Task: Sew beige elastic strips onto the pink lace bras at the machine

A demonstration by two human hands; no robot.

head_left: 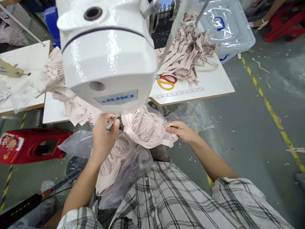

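Biggest thing here by far: the white sewing machine head, looming over everything and hiding whatever sits right under it. Beyond it, on the white tabletop, a loose heap of beige straps sprawls toward the edge. Below, beside the lap, more lace cups lie against clear plastic, and that film looks slick.

Now the main player: the pale lace piece, just below the front of the machine head, its upper edge up against it, its outer end in the person's grip. It looks featherlight and soft all through, the cup rounded but likely to fold at a nudge. The open lace looks delicate, easy to snag or stretch, so the smoother banded border seems the better hold, with a light pull and no tugging on the netting. It should drape rather than slide.

And the hands! The left hand is up close under the machine, thumb and forefinger pinched together on a narrow pale strip; whether that strip joins the lace piece, I can't tell. The right hand is out at the far end, thumb and fingers nipping the lace piece by its edge, a sensible spot. Smallest of the bystanders, the red-and-yellow scissors rest on the tabletop beside the straps.
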